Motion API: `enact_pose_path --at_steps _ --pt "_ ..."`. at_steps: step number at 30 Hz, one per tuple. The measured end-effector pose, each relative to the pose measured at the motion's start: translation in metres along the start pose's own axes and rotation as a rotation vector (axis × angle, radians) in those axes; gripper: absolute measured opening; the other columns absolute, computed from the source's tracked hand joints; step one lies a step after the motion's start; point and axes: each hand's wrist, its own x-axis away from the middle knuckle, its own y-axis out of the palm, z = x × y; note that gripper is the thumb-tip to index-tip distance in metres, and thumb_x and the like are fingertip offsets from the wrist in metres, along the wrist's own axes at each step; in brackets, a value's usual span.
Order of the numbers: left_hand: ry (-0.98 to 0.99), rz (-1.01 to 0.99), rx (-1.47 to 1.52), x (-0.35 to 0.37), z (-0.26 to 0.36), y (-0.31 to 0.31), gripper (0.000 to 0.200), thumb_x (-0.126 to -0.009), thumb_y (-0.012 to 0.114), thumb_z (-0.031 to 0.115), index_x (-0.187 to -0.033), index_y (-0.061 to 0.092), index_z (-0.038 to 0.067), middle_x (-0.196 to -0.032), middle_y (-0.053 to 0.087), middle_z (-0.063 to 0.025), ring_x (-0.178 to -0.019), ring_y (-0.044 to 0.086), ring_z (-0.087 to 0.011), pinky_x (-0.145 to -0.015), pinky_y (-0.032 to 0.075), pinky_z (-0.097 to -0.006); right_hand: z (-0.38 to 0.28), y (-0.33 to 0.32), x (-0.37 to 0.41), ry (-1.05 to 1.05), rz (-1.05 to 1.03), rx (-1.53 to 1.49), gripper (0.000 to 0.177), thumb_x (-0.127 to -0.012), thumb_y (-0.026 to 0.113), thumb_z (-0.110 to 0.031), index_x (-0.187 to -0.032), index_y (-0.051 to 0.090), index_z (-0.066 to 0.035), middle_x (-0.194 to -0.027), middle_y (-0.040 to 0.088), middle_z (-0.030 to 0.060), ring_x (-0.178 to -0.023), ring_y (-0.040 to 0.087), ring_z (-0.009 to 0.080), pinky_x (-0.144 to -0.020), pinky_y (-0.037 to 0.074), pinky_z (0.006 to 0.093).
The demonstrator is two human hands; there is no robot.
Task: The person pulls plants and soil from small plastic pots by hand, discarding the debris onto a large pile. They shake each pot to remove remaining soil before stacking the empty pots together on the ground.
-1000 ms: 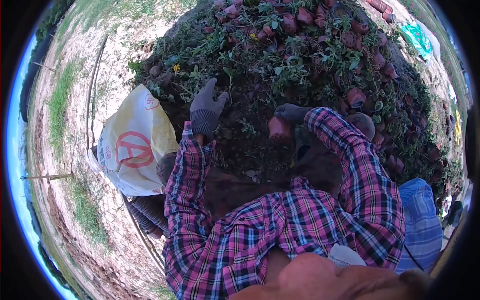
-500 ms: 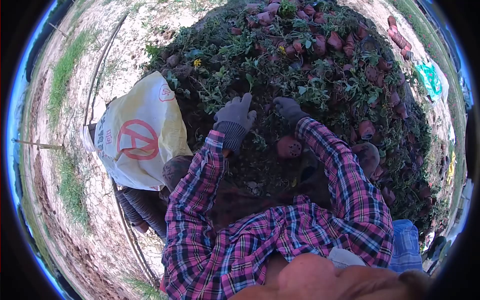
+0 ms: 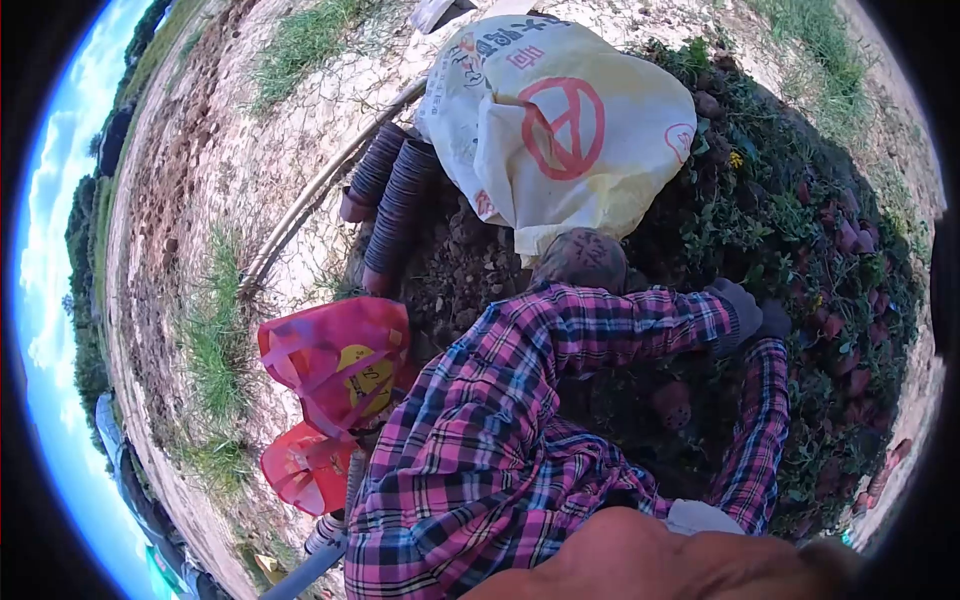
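Best to work left hand [image 3: 738, 310] and right hand [image 3: 773, 321] close together, right by the leafy plants [image 3: 740, 228]; can't tell finger opening or any hold, tbh; pinch low, tug gently, mind the reddish pot [image 3: 672, 404] nearby.

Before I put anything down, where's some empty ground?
Try the pale ground between the pole and the upper grass clump. A patch of dark soil lies between the stacked pots and the plaid shirt, below the sack. Crowded: the leafy heap around the left hand and right hand.
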Motion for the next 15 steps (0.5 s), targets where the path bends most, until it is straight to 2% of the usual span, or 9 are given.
enact_pose_path --at_steps 5,7,8,10,11,12,13,14,15 --pt "0.014 -0.044 0.008 0.015 -0.005 -0.017 0.054 -0.065 0.071 0.018 -0.114 0.050 0.007 -0.109 0.057 -0.0122 -0.103 0.056 -0.0266 -0.079 0.047 -0.0444 0.058 0.046 -0.033 -0.159 0.036 -0.553 0.027 -0.081 0.056 -0.025 -0.097 0.056 -0.003 -0.091 0.061 0.0104 -0.088 0.060 0.0217 -0.074 0.048 0.0356" --pt "0.005 0.117 0.095 0.012 -0.010 -0.006 0.059 -0.065 0.071 0.024 -0.117 0.048 0.005 -0.107 0.059 -0.0120 -0.098 0.058 -0.0280 -0.078 0.047 -0.0459 0.071 0.049 -0.031 -0.263 0.210 -0.951 0.011 -0.083 0.055 -0.014 -0.086 0.057 -0.004 -0.083 0.060 0.0058 -0.081 0.058 0.0144 -0.067 0.049 0.0305" --pt "0.031 0.189 0.137 0.004 -0.007 0.000 0.062 -0.065 0.071 0.027 -0.118 0.047 0.004 -0.105 0.059 -0.0119 -0.095 0.059 -0.0287 -0.078 0.046 -0.0466 0.080 0.042 -0.021 -0.293 0.114 -1.142 0.012 -0.086 0.053 -0.016 -0.086 0.056 -0.005 -0.083 0.060 0.0058 -0.078 0.058 0.0144 -0.064 0.049 0.0285" --pt "0.084 0.271 0.379 0.017 -0.005 -0.005 0.062 -0.070 0.066 0.029 -0.120 0.040 0.005 -0.110 0.055 -0.0159 -0.096 0.057 -0.0335 -0.079 0.047 -0.0449 0.043 -0.026 0.045 -0.323 0.049 -1.462 0.014 -0.090 0.048 -0.020 -0.086 0.052 -0.007 -0.081 0.059 0.0038 -0.066 0.057 0.0126 -0.058 0.048 0.0251" --pt "0.082 0.332 0.548 -0.018 -0.015 0.024 0.056 -0.072 0.062 0.031 -0.116 0.042 0.002 -0.110 0.053 -0.0190 -0.095 0.055 -0.0369 -0.080 0.046 -0.0428 0.032 -0.055 0.078 -0.155 0.000 -1.517 0.017 -0.091 0.048 -0.024 -0.090 0.051 -0.008 -0.077 0.058 0.0027 -0.059 0.055 0.0113 -0.057 0.048 0.0248" --pt "0.039 0.394 0.670 -0.018 -0.011 0.026 0.055 -0.069 0.064 0.031 -0.108 0.042 0.000 -0.099 0.055 -0.0247 -0.093 0.054 -0.0402 -0.076 0.046 -0.0418 0.021 -0.075 0.105 -0.142 -0.041 -1.672 0.016 -0.092 0.047 -0.024 -0.090 0.052 -0.009 -0.072 0.056 0.0005 -0.059 0.054 0.0092 -0.054 0.046 0.0239" --pt "-0.051 0.431 0.750 -0.037 -0.017 0.041 0.067 -0.065 0.068 0.040 -0.112 0.040 0.000 -0.100 0.055 -0.0246 -0.094 0.055 -0.0382 -0.075 0.047 -0.0403 0.024 -0.063 0.102 -0.297 0.068 -1.719 0.012 -0.091 0.048 -0.020 -0.090 0.053 -0.009 -0.074 0.056 0.0000 -0.055 0.054 0.0088 -0.047 0.049 0.0248" --pt "-0.123 0.447 0.825 -0.035 -0.018 0.040 0.067 -0.071 0.069 0.033 -0.120 0.036 0.001 -0.105 0.055 -0.0219 -0.095 0.057 -0.0341 -0.075 0.049 -0.0371 0.021 -0.075 0.121 -0.286 0.036 -1.735 0.011 -0.091 0.048 -0.018 -0.091 0.052 -0.008 -0.075 0.056 -0.0018 -0.063 0.055 0.0075 -0.051 0.050 0.0249" --pt "-0.060 0.325 1.215 -0.043 -0.016 0.044 0.064 -0.073 0.068 0.022 -0.123 0.034 0.001 -0.108 0.054 -0.0184 -0.096 0.057 -0.0303 -0.075 0.050 -0.0358 0.019 -0.075 0.132 -0.323 0.094 -1.751 0.012 -0.091 0.048 -0.019 -0.091 0.052 -0.008 -0.077 0.055 -0.0019 -0.066 0.055 0.0076 -0.055 0.051 0.0263"
